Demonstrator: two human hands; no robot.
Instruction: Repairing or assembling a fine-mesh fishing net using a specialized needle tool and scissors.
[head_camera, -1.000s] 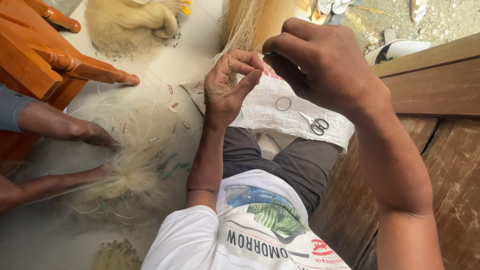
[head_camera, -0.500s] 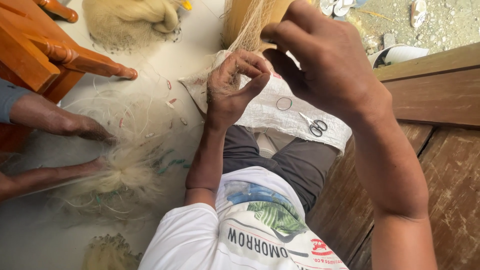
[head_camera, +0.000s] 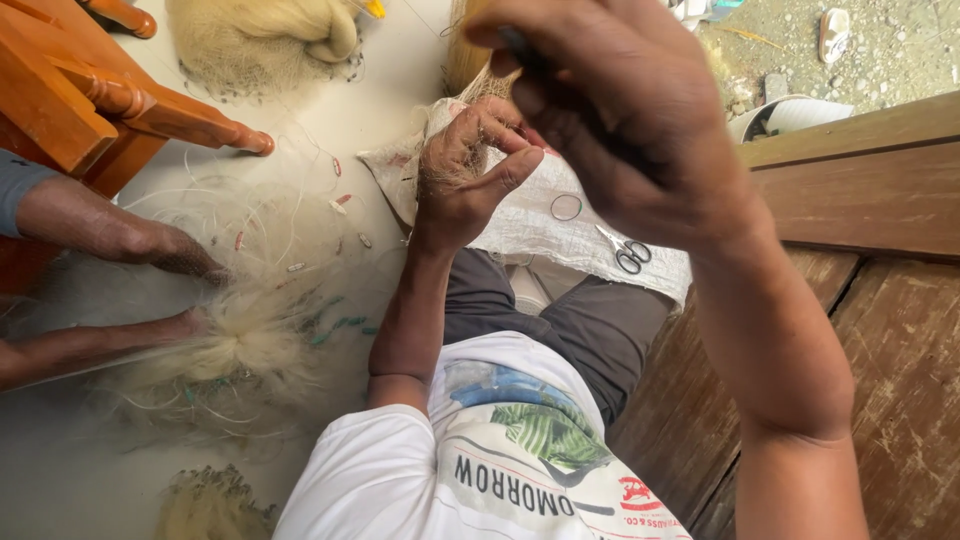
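Over our lap, our left hand (head_camera: 470, 165) pinches fine fishing-net mesh (head_camera: 478, 95) while our right hand (head_camera: 620, 110) is closed on a dark tool (too blurred to name); much tangled net (head_camera: 240, 350) lies unworked on the floor (head_camera: 400, 50), scissors (head_camera: 625, 250) unused.

A pale floor (head_camera: 400, 60) is carrying heaps of tangled fishing net (head_camera: 240, 340), with another net bundle (head_camera: 260, 40) lying near the top. A white woven sack (head_camera: 560, 230) is lying there too, bearing small scissors (head_camera: 627, 252) and a ring (head_camera: 566, 207).
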